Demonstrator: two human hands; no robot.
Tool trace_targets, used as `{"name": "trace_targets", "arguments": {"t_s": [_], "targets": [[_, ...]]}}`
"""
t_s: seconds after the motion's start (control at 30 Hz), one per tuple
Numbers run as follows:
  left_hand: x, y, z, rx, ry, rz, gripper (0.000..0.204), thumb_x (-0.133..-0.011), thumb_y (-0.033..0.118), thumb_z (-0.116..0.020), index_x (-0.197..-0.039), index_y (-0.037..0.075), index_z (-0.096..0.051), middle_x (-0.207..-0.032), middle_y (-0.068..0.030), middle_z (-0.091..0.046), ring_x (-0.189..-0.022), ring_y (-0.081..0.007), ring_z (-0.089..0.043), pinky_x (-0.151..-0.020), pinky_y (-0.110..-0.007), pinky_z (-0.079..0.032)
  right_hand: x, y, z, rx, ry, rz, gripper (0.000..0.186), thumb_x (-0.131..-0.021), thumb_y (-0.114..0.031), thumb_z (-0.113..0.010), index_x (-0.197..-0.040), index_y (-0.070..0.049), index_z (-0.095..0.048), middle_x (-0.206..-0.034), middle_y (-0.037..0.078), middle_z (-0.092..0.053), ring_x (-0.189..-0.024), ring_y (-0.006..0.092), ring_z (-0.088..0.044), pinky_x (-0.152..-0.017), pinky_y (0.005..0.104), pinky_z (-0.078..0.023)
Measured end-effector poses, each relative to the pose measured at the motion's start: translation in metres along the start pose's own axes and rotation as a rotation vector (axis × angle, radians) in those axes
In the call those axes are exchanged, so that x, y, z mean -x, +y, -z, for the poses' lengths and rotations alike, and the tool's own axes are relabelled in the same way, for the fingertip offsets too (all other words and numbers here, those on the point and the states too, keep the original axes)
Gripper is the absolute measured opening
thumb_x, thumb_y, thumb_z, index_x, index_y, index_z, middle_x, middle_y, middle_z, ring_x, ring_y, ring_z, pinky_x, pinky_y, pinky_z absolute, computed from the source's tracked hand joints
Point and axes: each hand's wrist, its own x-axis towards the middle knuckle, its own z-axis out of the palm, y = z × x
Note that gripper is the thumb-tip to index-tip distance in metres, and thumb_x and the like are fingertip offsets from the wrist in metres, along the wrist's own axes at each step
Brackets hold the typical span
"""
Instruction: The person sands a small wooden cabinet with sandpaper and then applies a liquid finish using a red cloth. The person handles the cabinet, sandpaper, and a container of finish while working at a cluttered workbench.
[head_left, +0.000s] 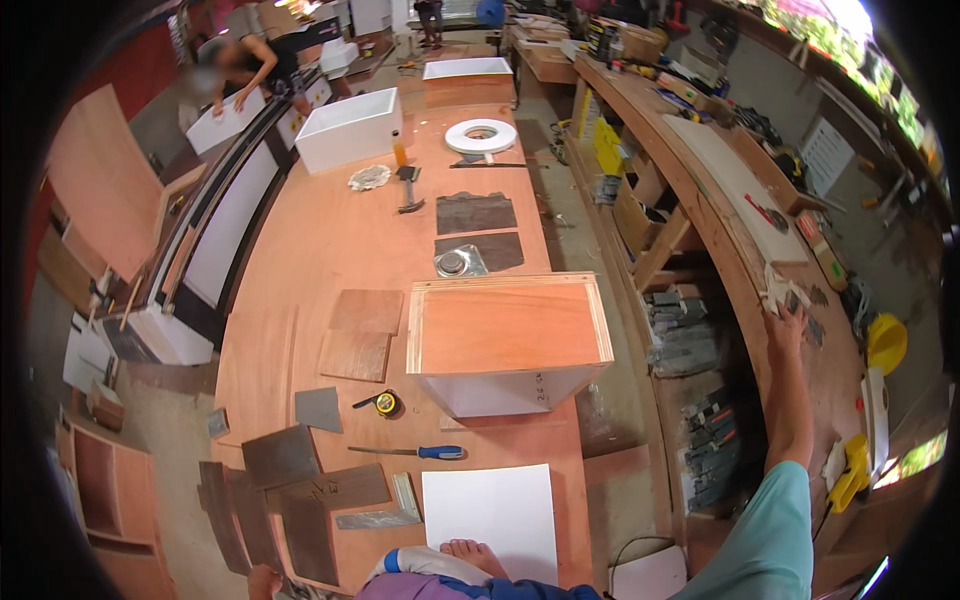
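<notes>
My right hand reaches to the bench along the right side, fingers closed on a crumpled pale rag, with small dark pieces beside it. My left hand is low at the left near the table's edge, fingers curled; what it holds, if anything, is hidden. My bare foot rests on a white sheet. In front of me lie a blue-handled screwdriver, a tape measure, a metal square and dark laminate pieces. A wooden box stands farther along the table.
The long table carries white boxes, a white roll and a hammer. A tool-strewn bench lines the right. At back left, a co-worker bends over a white panel; another person stands at the far end.
</notes>
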Motion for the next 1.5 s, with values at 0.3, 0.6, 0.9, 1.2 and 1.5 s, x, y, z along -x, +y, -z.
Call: {"name": "trace_targets", "arguments": {"t_s": [0.3,0.6,0.9,1.2,1.5], "targets": [[0.026,-0.039,0.010,-0.025,0.003,-0.065,0.032,-0.084,0.032,-0.060,-0.098,0.007,-0.075,-0.104,-0.0179,-0.070,-0.101,-0.0363,-0.066,-0.092,-0.046,-0.052,0.019,0.043,-0.032,0.181,0.030,0.100,0.025,-0.079,0.004,-0.053,-0.100,0.004,-0.067,-0.120,0.024,-0.058,-0.109,0.0425,-0.056,-0.091,0.0445,-0.048],[0.040,0.009,0.007,0.029,0.051,-0.087,0.030,-0.086,0.031,-0.061,-0.100,0.007,-0.074,-0.106,-0.0186,-0.070,-0.103,-0.0345,-0.067,-0.089,-0.044,-0.054,0.025,0.034,0.021,0.367,-0.267,0.102,0.053,-0.085,-0.014,-0.061,-0.135,-0.007,-0.047,-0.132,0.028,-0.050,-0.124,0.0435,-0.049,-0.101,0.0494,-0.044],[0.036,0.037,0.028,0.040,0.052,-0.100,0.029,-0.087,0.029,-0.061,-0.097,0.006,-0.074,-0.107,-0.0194,-0.069,-0.102,-0.0350,-0.067,-0.088,-0.044,-0.054,0.058,-0.019,-0.007,0.484,-0.429,0.033,0.080,-0.080,-0.020,-0.071,-0.150,-0.021,-0.033,-0.147,0.018,-0.039,-0.130,0.0491,-0.041,-0.104,0.0511,-0.044],[0.075,0.131,0.029,0.221,0.374,-0.561,0.024,-0.085,0.024,-0.062,-0.097,0.004,-0.067,-0.091,-0.0207,-0.068,-0.087,-0.0404,-0.066,-0.077,-0.050,-0.054,0.103,0.016,0.022,0.174,0.065,0.461,0.045,-0.082,0.001,-0.062,-0.126,-0.006,-0.057,-0.126,0.020,-0.059,-0.119,0.0386,-0.055,-0.097,0.0473,-0.049],[0.197,0.315,0.066,1.454,0.172,-0.915,0.031,-0.092,0.006,-0.061,-0.122,0.000,-0.061,-0.107,-0.0117,-0.061,-0.102,-0.0205,-0.060,-0.084,-0.031,-0.051,0.402,-0.157,0.088,-0.775,-0.993,0.268,0.042,-0.093,-0.027,-0.064,-0.124,0.002,-0.058,-0.110,0.005,-0.065,-0.100,0.0146,-0.060,-0.088,0.0282,-0.047]]}}
